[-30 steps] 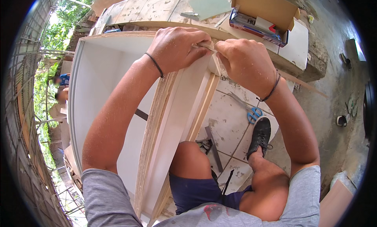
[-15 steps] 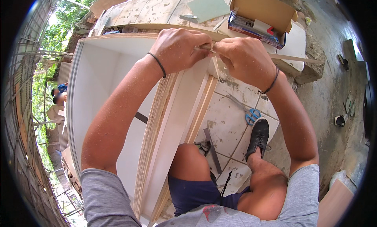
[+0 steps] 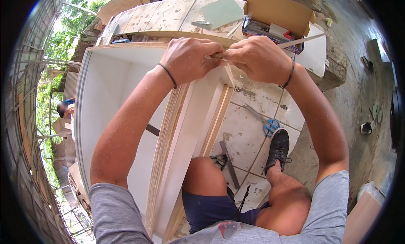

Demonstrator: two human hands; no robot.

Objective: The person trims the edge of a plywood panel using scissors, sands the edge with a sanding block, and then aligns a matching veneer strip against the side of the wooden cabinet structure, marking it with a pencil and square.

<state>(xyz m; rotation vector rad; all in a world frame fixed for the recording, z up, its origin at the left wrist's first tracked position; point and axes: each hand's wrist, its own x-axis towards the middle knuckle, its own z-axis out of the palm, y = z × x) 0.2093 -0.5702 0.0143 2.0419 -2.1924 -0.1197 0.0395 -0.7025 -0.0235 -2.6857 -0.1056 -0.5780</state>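
My left hand (image 3: 192, 58) and my right hand (image 3: 261, 60) meet above the far end of a white cabinet (image 3: 122, 69) with bare board edges. Both are closed, fingertips pinched almost together. Between them shows a short, brownish flat piece (image 3: 216, 55), partly hidden by the fingers; I cannot make out its kind. A long, thin pale strip (image 3: 303, 40) sticks out to the right from behind my right hand, apparently held in it. Below my hands runs the raw chipboard edge (image 3: 166, 147) of the cabinet.
Beyond the cabinet, a tiled ledge (image 3: 166, 16) bears a pale green sheet (image 3: 222, 10) and an open cardboard box (image 3: 274, 31). Blue-handled scissors (image 3: 271, 127) lie on the tiled floor by my shoe (image 3: 277, 147). A dark metal square (image 3: 230, 166) lies near my knee. Another person (image 3: 65, 108) is far left.
My hands have shifted slightly left and down, still close together. The strip's free end has swung upward and left, now slanting up across the box's corner.
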